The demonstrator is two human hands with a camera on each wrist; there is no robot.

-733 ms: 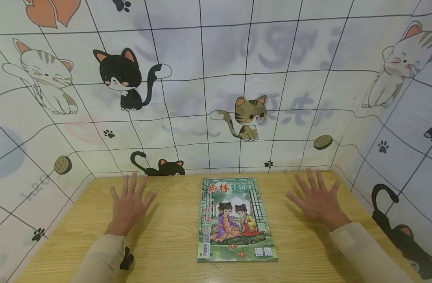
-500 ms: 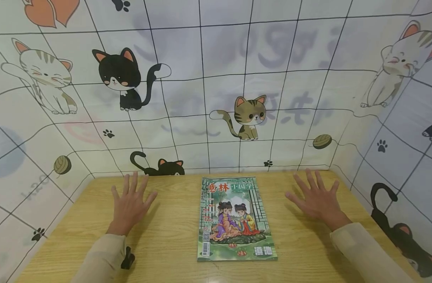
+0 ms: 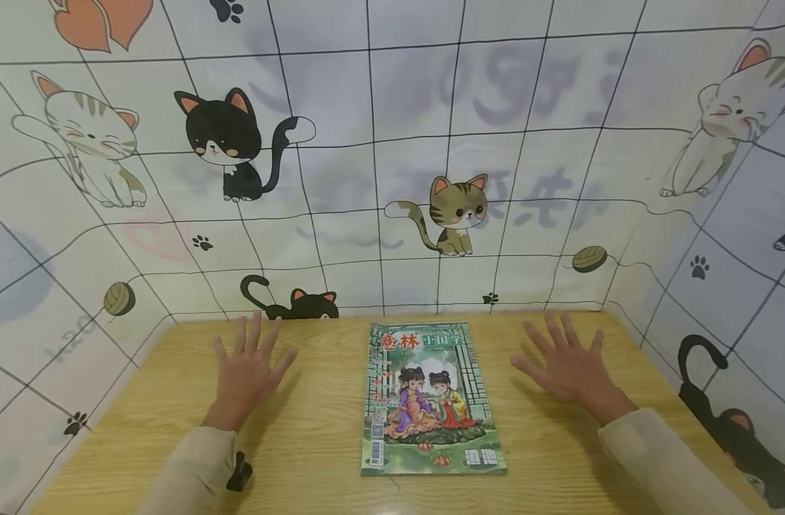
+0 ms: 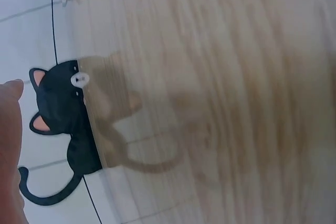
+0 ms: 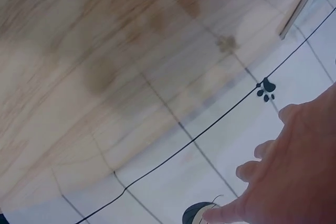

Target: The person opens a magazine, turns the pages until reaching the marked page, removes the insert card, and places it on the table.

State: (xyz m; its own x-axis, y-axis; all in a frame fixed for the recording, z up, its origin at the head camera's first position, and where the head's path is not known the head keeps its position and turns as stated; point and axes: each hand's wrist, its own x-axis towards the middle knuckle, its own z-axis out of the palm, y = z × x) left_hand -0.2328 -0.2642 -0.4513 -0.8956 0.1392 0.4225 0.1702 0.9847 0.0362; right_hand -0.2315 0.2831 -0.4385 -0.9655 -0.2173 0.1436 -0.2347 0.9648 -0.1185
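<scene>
Across the counter (image 3: 315, 443), head view: magazine (image 3: 431, 400) lies flat, cover up, between left hand (image 3: 246, 379) and right hand (image 3: 569, 368), apart from both. Both hands backs up, fingers spread; cover readable only from this view. Black object (image 3: 239, 473) just beside left sleeve (image 3: 189, 468).

Left wrist view: only part of left hand at the edge, spread can't be told here; reflection of black cat print (image 4: 58, 103) on glossy counter shows only here.

Right wrist view: right hand's fingers apart, near paw print (image 5: 268, 86); thin edge (image 5: 304, 4) top right, can't tell if magazine.
</scene>
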